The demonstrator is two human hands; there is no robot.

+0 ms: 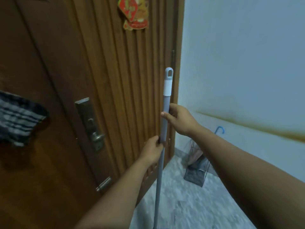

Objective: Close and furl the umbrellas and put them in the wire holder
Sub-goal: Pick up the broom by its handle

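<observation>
I hold a long grey pole (165,103) upright in front of the wooden door; it has a white collar and a hanging loop at its top. My right hand (179,119) grips the pole below the white collar. Lower down, my left hand (152,150) grips the same pole. The pole's bottom end runs out of view. The wire holder (197,171) stands on the floor in the corner against the white wall. An umbrella with a blue hooked handle (220,129) stands in it, along with something pinkish.
A brown wooden door (115,80) with a metal handle and lock plate (92,124) fills the left. A striped cloth (18,118) hangs at the far left. A red and gold ornament (133,12) hangs on the door. The floor is pale speckled tile (189,204).
</observation>
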